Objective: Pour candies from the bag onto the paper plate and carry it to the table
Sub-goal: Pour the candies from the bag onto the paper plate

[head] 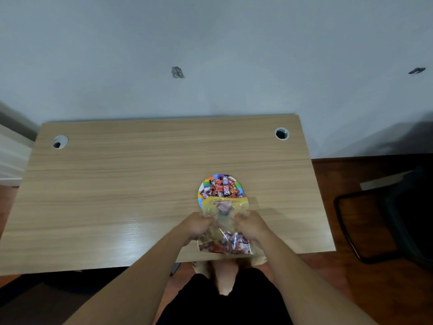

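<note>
Pouring's underway: both hands, left point(198, 225) and right point(251, 225), grip the bag point(225, 231), candies point(222, 187) landing on the plate point(202, 200) just ahead; next, empty the rest.

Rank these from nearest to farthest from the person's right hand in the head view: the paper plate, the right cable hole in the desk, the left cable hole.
From the right hand:
1. Paper plate, just beyond the hand, under the bag's mouth.
2. Right cable hole, far right corner of the desk.
3. Left cable hole, far left corner, farthest.
</note>
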`<state>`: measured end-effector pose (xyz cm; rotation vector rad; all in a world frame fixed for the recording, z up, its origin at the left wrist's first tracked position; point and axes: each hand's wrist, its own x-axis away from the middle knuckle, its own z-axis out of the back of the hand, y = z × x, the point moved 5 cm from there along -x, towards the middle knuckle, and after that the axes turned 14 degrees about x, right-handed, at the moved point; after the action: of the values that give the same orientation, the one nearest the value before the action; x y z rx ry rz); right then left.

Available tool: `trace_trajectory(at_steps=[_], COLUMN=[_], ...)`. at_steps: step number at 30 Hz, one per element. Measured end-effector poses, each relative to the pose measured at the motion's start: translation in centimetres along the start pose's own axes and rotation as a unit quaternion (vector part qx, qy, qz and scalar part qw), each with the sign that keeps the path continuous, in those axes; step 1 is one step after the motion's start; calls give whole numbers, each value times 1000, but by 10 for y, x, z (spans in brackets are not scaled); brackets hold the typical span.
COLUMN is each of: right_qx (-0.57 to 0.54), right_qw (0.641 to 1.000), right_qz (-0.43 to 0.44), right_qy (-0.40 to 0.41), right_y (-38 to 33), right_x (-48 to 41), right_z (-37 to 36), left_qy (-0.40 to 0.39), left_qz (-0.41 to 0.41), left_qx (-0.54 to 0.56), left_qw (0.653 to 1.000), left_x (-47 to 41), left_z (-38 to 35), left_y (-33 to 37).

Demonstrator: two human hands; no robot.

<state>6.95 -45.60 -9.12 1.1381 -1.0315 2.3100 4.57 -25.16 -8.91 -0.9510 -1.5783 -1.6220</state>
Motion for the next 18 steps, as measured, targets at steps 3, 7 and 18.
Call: trace_trajectory(at_steps=[3, 7, 18], right_qx=[-3, -10, 7], right_qw=[1000, 1000, 1000], right_qz=[-1, 3, 20], right_qy=[-4, -7, -3], right_y=[1, -1, -7], right_x=[4, 9, 10], right_z=[1, 1, -2], left_qy=[-17, -40, -62], left_qz=[9, 30, 34], left_qx=[20, 68, 144], left_qw=[1000, 996, 987], left_x=[2, 6, 12], left_z=[-1, 1, 16], left_y=[-2, -9, -18])
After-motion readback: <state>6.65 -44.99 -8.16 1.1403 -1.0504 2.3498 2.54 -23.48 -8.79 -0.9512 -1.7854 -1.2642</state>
